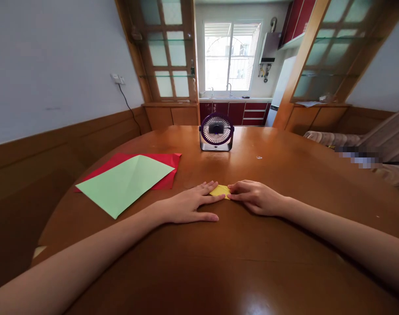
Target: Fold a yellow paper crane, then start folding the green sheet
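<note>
Both hands pressing a small yellow paper [220,190] flat.
Left hand [189,204] lies spread, right hand [256,197] pinches its edge on the tabletop [238,258]; green sheet [124,182] nearby.

bright window [230,57] backlight — warped edges

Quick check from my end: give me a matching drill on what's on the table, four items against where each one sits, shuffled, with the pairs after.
Things:
1. yellow paper
2. green sheet
3. red sheet
4. fan

Places:
A. standing upright at the far side of the table
B. under the green sheet, edges showing
C. pressed flat between the left hand and right hand
D. lying on top of the red sheet

Pairs: 1-C, 2-D, 3-B, 4-A
</note>
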The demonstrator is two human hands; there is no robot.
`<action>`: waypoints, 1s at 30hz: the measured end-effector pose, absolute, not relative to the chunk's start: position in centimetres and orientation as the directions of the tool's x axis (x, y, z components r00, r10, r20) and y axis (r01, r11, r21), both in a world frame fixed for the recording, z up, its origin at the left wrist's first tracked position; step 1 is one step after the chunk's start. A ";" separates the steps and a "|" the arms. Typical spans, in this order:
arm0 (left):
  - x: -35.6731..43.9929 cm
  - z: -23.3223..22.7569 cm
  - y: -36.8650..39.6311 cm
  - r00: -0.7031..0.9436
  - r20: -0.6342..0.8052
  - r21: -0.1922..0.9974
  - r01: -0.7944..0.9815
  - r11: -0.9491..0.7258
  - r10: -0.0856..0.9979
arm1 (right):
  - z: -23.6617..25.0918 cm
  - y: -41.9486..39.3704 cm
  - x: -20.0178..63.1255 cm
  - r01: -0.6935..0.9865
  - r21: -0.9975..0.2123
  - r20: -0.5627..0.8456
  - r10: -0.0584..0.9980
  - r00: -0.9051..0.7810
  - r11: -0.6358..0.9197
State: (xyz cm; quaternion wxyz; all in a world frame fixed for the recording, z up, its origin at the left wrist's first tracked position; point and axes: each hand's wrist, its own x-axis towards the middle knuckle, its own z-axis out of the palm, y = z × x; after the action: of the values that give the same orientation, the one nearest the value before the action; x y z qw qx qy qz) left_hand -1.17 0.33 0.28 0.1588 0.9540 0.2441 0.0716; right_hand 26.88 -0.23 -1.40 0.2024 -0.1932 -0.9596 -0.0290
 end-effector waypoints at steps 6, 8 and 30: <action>-0.7 0.6 0.1 0.845 0.110 0.311 0.470 -0.826 0.523 | -0.9 -0.4 26.5 0.352 0.103 0.372 0.292 -0.881 0.930; -0.9 0.6 0.1 0.851 0.123 0.329 0.451 -0.830 0.511 | -0.7 -0.4 26.4 0.341 0.115 0.365 0.280 -0.888 0.933; -2.9 0.0 3.0 0.636 0.418 0.179 0.643 -0.745 0.649 | -0.4 -0.3 26.6 0.381 0.003 0.353 0.355 -0.866 0.925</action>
State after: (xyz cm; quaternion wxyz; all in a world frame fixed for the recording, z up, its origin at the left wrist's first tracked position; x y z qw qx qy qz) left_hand -2.87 3.03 -0.03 0.0069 0.9043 0.3571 0.2337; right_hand 26.56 -0.32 -0.40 0.1755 -0.1907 -0.9651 -0.0365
